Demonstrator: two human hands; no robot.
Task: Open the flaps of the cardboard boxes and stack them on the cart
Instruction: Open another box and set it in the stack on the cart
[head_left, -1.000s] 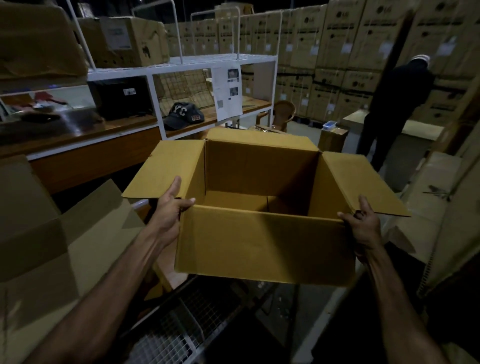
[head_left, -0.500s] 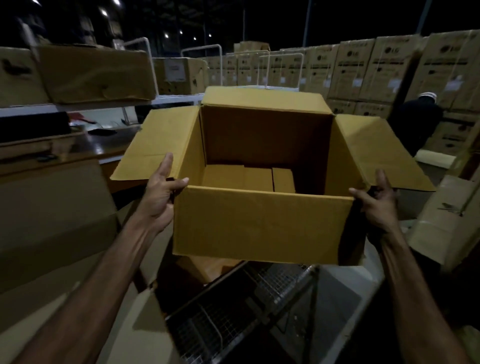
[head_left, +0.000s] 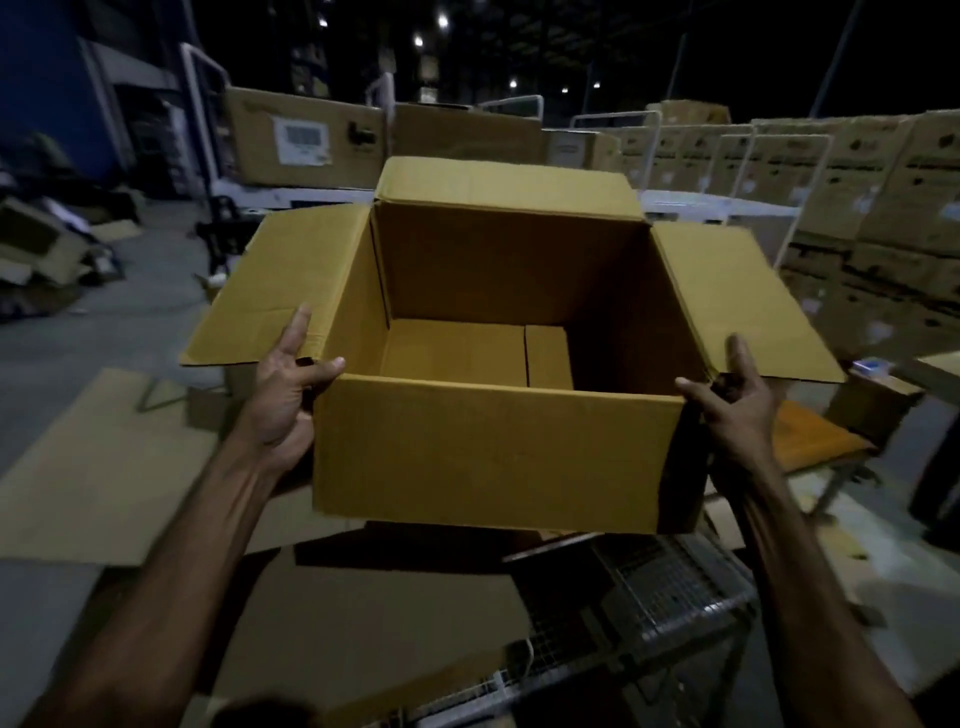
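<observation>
I hold an empty tan cardboard box (head_left: 493, 447) in the air in front of me, its flaps folded outward and its inside bare. My left hand (head_left: 283, 395) grips the box's left front corner, thumb over the rim and a finger along the left flap. At the right front corner my right hand (head_left: 737, 402) grips the same way. A wire-mesh cart (head_left: 660, 603) stands below the box at the lower right, partly hidden by it.
Flattened cardboard sheets (head_left: 98, 478) lie on the floor at left and below the box. Stacked printed cartons (head_left: 872, 218) fill the right background. White-framed racks carry large cartons (head_left: 301, 137) behind. Crumpled cardboard scraps (head_left: 41, 249) sit at far left.
The view has swung left, away from the shelves and the standing person. I have carried the box along, lifted and closer, with both hands in the same grip.
</observation>
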